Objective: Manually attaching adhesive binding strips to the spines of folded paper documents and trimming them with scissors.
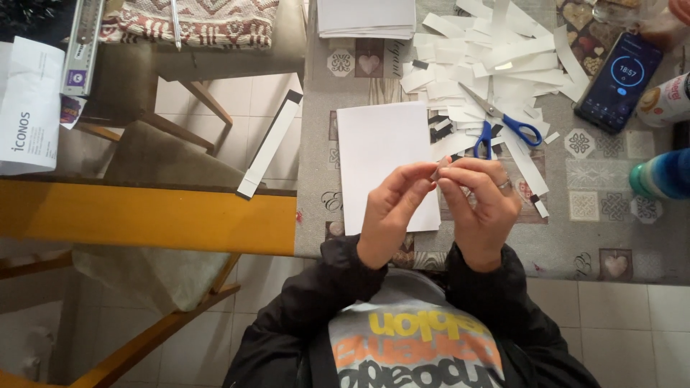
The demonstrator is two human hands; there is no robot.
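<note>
Far to the left, off the table, a white paper packet (29, 108) and a grey ruler-like tool (83, 47) lie on a dark seat, and a long white strip with black ends (269, 144) hangs over the table edge (305, 215). Next comes a white sheet (384, 154) lying flat on the patterned tablecloth, its long axis running away from the person, with a stack of white paper (366, 18) beyond it at the far edge.

Over the sheet's near right corner the left hand (392, 208) rises with thumb and forefinger pinched together, meeting the right hand (480, 205), whose fingertips also close in. Between the two pinches sits a small paper scrap (438, 170), tiny and mostly hidden, so its long axis cannot be told; both hands touch it about equally, held above the table just in front of the chest.

Just beyond the right hand lie blue-handled scissors (499, 122), blades pointing up-left, on a heap of white paper strips (489, 57). Further right, a phone (619, 79) shows a timer, and a blue bottle (665, 176) lies near the edge. Nothing stands between the hands and the scrap
</note>
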